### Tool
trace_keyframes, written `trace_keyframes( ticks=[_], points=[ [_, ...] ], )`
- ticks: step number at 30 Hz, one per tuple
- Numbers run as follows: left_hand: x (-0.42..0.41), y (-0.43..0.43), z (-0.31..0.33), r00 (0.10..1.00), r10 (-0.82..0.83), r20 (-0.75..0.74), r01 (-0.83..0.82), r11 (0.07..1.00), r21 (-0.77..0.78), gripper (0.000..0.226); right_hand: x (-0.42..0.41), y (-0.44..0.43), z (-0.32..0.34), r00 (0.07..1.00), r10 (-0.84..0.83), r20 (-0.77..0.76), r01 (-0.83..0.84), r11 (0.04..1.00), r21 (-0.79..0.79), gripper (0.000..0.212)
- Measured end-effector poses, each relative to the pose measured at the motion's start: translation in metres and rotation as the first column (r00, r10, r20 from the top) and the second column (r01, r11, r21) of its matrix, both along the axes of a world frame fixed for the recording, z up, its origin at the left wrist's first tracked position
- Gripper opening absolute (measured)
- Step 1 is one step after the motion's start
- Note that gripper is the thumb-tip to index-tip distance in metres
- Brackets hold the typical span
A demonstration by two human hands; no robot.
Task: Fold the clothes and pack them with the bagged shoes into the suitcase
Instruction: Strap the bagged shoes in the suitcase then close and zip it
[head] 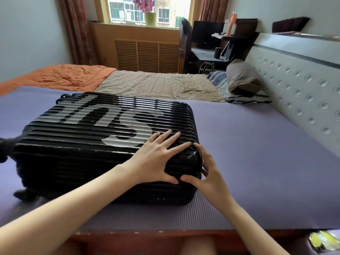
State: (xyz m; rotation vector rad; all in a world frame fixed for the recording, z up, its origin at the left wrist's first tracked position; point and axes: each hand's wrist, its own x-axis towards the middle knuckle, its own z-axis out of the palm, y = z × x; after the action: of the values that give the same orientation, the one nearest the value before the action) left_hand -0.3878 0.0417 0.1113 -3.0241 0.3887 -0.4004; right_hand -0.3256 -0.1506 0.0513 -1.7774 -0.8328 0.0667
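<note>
A black ribbed hard-shell suitcase (88,137) with large white letters lies flat and closed on the purple mat (248,162). My left hand (158,159) presses flat on its lid near the right front corner, fingers spread and straight. My right hand (206,173) touches that same rounded corner from the side, thumb on the front face, fingers laid along the right edge. No clothes or bagged shoes are in view.
The purple mat covers the near part of the bed. Behind it lie a beige sheet (156,85), an orange blanket (60,76) and a pillow (242,78) by the grey headboard (298,80). A desk (211,50) stands at the back.
</note>
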Motion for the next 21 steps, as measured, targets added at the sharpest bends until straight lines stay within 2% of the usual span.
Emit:
trace_keyframes(
  ticks=[3,11,14,17,19,21],
  points=[
    [0.002,0.011,0.014,0.987,-0.005,-0.161,-0.025,0.983,-0.182,0.097,0.008,-0.002,0.003,0.999,0.028,-0.019,-0.028,1.0,0.006,0.091],
    [-0.042,0.109,0.024,0.93,0.255,-0.266,-0.293,0.949,-0.112,0.121,0.011,-0.006,0.008,0.999,0.036,-0.041,-0.037,0.999,-0.031,0.089],
    [-0.073,0.146,0.022,0.9,0.329,-0.284,-0.368,0.925,-0.094,0.122,0.008,-0.001,0.018,0.983,-0.002,0.185,0.035,0.983,-0.179,0.097],
    [-0.096,0.168,0.017,0.883,0.38,-0.277,-0.421,0.9,-0.108,0.12,-0.005,0.024,0.042,0.85,0.101,0.516,0.065,0.954,-0.293,0.102],
    [-0.106,0.178,0.014,0.874,0.417,-0.251,-0.453,0.885,-0.109,0.121,-0.017,0.054,0.06,0.778,0.202,0.594,0.071,0.912,-0.403,0.101],
    [-0.116,0.186,0.014,0.854,0.466,-0.23,-0.499,0.859,-0.115,0.125,-0.03,0.086,0.075,0.759,0.304,0.575,0.061,0.847,-0.528,0.105]
  ],
)
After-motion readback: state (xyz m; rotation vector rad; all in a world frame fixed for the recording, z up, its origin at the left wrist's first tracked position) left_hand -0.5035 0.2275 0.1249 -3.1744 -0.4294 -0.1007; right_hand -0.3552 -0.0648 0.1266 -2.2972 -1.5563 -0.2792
